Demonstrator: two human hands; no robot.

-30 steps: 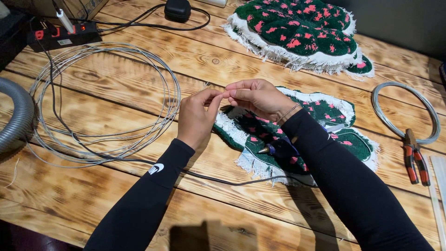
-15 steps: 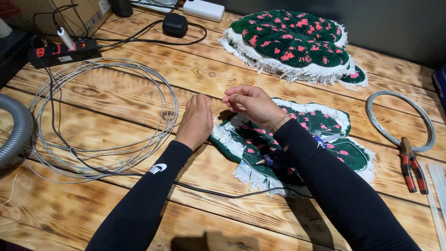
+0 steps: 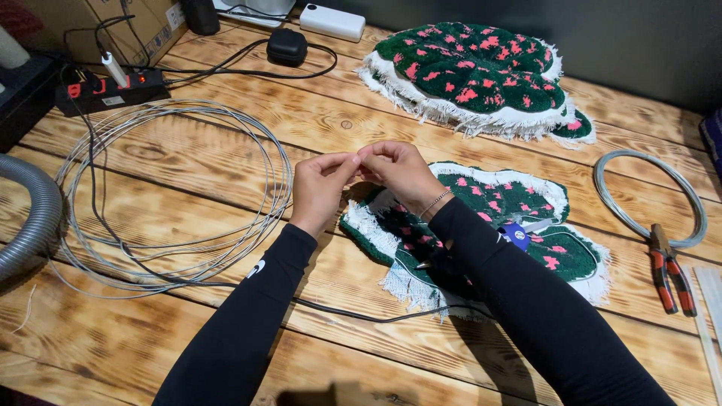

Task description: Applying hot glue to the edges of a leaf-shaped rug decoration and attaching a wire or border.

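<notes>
My left hand [image 3: 320, 188] and my right hand [image 3: 398, 169] hover just above the wooden table [image 3: 226, 90], thumbs and forefingers pinched together where they meet. Between the fingertips is what looks like a thin wire, too fine to make out clearly. A big loose coil of grey wire [image 3: 280, 180] lies to the left of my left hand. Under my right forearm lies a green tufted rug piece [image 3: 519, 203] with pink spots and a white fringe; a small blue object [image 3: 516, 234] rests on it.
Several similar rug pieces are stacked [image 3: 474, 71] at the back. A small wire coil [image 3: 647, 195] and red-handled pliers [image 3: 665, 271] lie right. A power strip [image 3: 105, 90], black adapter [image 3: 287, 46], grey hose [image 3: 30, 218] and black cable [image 3: 353, 312] are around.
Half a second ago my left hand lay lower, near the table, apart from the right. Now both hands are raised with fingertips touching again.
</notes>
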